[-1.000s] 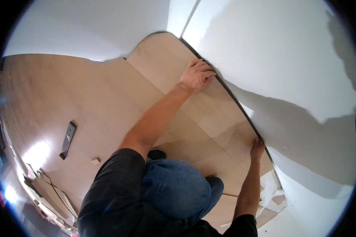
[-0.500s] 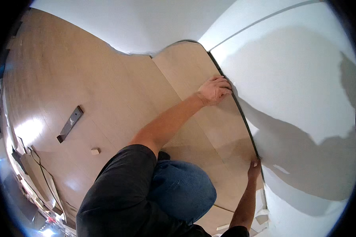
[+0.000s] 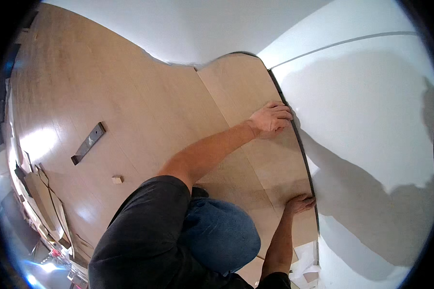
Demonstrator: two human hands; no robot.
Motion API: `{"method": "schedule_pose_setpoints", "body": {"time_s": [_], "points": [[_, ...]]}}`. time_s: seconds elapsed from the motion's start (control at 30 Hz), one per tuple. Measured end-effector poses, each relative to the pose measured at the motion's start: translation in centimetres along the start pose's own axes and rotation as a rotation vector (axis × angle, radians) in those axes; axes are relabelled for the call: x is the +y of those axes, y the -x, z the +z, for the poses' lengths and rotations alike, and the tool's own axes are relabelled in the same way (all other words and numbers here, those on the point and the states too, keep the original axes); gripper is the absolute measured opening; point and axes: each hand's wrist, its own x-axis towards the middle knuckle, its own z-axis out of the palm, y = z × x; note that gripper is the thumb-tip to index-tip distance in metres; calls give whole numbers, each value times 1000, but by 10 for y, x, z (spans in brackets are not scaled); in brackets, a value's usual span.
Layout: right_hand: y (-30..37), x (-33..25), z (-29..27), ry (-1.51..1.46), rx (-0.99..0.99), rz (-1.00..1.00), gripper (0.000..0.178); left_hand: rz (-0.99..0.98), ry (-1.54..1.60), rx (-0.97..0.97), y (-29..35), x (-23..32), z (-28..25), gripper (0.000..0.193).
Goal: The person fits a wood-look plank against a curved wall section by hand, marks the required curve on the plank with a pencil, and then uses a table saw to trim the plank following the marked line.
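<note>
A long wood-look floor plank (image 3: 232, 79) lies along the white wall, with a dark gap between its edge and the wall. My left hand (image 3: 273, 118) bends its fingers over the wall-side edge of this plank; the fingertips reach the gap. Nearer to me, my right hand (image 3: 301, 203) lies on the boards by the same wall, fingers stretched toward the edge and their tips at the gap. My knee in blue jeans (image 3: 219, 236) rests between my arms.
On the laid floor to the left lie a dark metal pull bar (image 3: 88, 143) with a bent end and a small wooden block (image 3: 117, 179). Offcuts and strips (image 3: 46, 202) are heaped at the far left. Pale scraps (image 3: 306, 262) lie by the wall at lower right.
The view has shifted slightly. My right hand has moved a little away from the wall, and more of its fingers show. My left hand stays at the plank edge.
</note>
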Motion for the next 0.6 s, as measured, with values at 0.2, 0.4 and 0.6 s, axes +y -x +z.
{"method": "schedule_pose_setpoints", "body": {"time_s": [0.2,0.4,0.6], "points": [[2,1,1,-79,53,-44,71,18,1,1,-4,3,5,16],[-1,3,6,-94,34,-16,63,-59,-142,-169,-1,6,-2,29],[8,-7,5,-80,28,-47,63,18,-389,-432,26,15,-22,48]]}}
